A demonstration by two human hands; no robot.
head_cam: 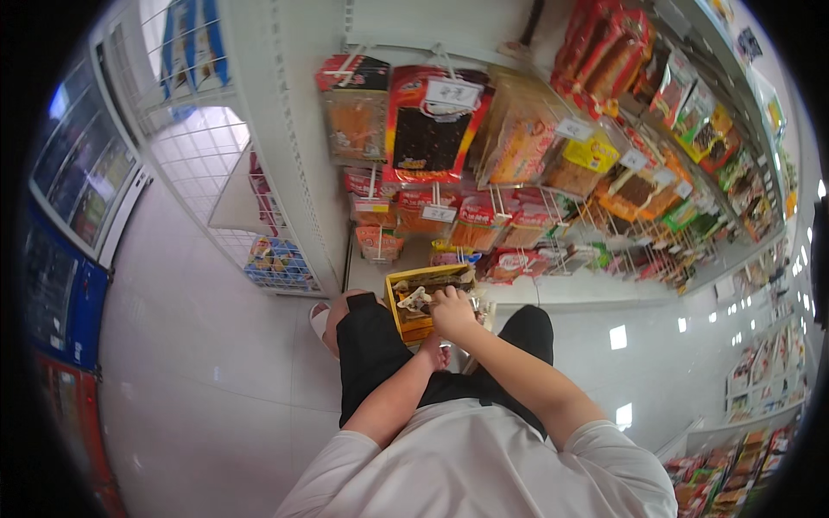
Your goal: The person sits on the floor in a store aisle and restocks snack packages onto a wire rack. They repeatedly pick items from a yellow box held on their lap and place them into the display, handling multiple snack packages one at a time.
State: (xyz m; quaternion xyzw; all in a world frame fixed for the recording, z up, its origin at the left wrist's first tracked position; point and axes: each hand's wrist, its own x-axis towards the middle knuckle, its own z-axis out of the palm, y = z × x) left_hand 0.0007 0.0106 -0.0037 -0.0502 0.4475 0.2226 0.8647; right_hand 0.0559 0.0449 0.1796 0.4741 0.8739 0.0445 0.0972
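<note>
A yellow-rimmed box (390,304) stands between my knees, in front of the bottom of the shelf. Dark and brown packets (414,303) lie inside it, one with a white patch on top. My right hand (453,309) reaches over the box's right side, back of the hand up. Its fingertips point down, and what they touch is hidden. Closer to my body, my left hand (439,353) is by the box's near edge with its fingers curled. Whether it holds anything is not visible. Clear plastic wrapping (482,306) shows just right of the box.
Hanging snack packets (440,139) with price tags fill the shelf rack (414,48) ahead and to the right. A white wire rack (194,175) stands left, beyond a shelf side panel (278,142). Glass-door coolers (90,162) line the far left. Pale tiled floor (214,349) lies between.
</note>
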